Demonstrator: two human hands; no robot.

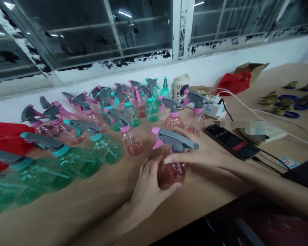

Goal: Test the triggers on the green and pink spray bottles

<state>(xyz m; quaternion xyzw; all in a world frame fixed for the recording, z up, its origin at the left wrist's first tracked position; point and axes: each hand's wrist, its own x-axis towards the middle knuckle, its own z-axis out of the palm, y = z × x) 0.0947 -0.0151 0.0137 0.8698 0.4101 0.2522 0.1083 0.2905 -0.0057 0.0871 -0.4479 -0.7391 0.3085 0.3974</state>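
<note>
A pink spray bottle with a grey and pink trigger head stands upright on the brown table, close in front of me. My left hand is wrapped round its lower body, thumb on the near side. My right hand closes round the neck just under the spray head, its far fingers partly hidden behind the bottle. Just beyond stand a pink spray bottle and two more pink ones on the right. Green spray bottles form a slanting row to the left.
More pink and green bottles crowd towards the wall beside a paper cup. Right of my hands lie a phone with cables and a white power strip. Red plastic bags and blue-and-brass parts sit farther off.
</note>
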